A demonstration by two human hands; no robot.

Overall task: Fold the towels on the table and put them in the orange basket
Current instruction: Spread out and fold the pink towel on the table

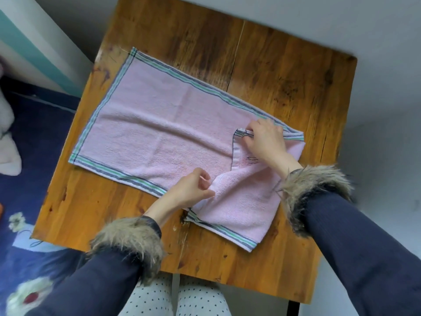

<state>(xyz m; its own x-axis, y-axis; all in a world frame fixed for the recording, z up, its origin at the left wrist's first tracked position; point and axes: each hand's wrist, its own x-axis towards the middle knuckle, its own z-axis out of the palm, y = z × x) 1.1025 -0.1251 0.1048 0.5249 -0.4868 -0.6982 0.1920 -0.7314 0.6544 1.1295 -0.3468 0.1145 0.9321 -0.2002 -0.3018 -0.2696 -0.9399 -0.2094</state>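
A pink towel [159,124] with blue, green and white striped borders lies spread across the wooden table [284,71]. Its right end is partly turned over onto the rest of the towel. My right hand [264,142] pinches the striped corner of that turned-over end, near the towel's far edge. My left hand [193,188] pinches the same end at its near edge, fingers curled on the cloth. Both arms wear dark sleeves with fur cuffs. No orange basket shows in this view, apart from a sliver of orange [1,209] at the left frame edge.
A dark blue flowered rug or bedding [38,137] lies left of the table, with a white bundle [6,137] on it. Grey floor [387,110] surrounds the table at right and behind. My knees in dotted trousers [175,297] sit at the table's near edge.
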